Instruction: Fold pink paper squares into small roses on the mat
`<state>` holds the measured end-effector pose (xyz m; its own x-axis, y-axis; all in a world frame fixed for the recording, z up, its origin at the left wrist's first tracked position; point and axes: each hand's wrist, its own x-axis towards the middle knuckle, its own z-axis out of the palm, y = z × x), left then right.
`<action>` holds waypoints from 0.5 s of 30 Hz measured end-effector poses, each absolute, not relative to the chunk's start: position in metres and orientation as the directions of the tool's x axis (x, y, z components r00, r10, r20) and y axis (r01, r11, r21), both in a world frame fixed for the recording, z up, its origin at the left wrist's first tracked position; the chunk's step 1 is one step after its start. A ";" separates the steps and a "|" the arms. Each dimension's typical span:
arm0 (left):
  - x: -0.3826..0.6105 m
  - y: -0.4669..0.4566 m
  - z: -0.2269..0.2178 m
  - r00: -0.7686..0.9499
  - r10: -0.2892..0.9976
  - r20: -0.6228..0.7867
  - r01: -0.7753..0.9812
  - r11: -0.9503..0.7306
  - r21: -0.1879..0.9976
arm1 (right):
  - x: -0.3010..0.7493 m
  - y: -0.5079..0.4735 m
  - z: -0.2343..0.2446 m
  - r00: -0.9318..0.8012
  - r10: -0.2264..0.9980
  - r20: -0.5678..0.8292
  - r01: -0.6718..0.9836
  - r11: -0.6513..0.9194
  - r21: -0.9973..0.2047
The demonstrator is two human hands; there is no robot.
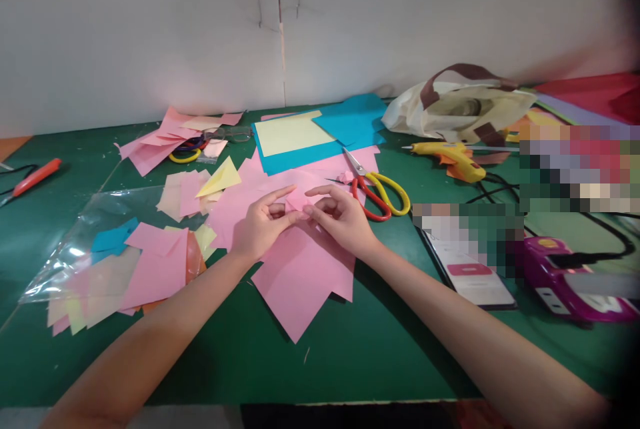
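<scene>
My left hand (260,223) and my right hand (341,217) meet at the middle of the green table (240,355). Both pinch a small folded pink paper piece (299,202) between thumbs and fingers. Below the hands lie large pink paper sheets (305,275). Red-and-yellow scissors (377,192) lie just right of my right hand, blades pointing away.
A clear plastic bag with pink, yellow and blue paper squares (115,262) lies at the left. Blue and yellow sheets (305,132) sit behind. A yellow glue gun (450,155), a cloth bag (460,109), a phone (473,272) and a purple device (570,279) are at the right. An orange cutter (35,177) lies far left.
</scene>
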<state>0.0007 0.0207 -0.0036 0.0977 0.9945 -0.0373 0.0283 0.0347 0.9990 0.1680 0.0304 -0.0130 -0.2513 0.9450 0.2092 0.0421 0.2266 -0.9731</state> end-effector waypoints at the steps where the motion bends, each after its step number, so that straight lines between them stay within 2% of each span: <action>1: 0.001 0.021 -0.004 0.100 0.994 -0.040 0.025 0.038 0.999 | 0.168 0.031 -0.013 -0.255 0.943 0.211 0.036 0.228 -0.973; 12: 0.000 0.020 -0.004 0.077 0.996 -0.048 -0.034 0.051 0.998 | 0.170 0.034 -0.016 -0.221 0.964 0.148 0.161 0.186 -0.969; 15: 0.002 0.019 -0.002 0.044 0.997 -0.060 0.017 0.059 0.998 | 0.170 0.034 -0.017 -0.210 0.966 0.151 0.156 0.186 -0.970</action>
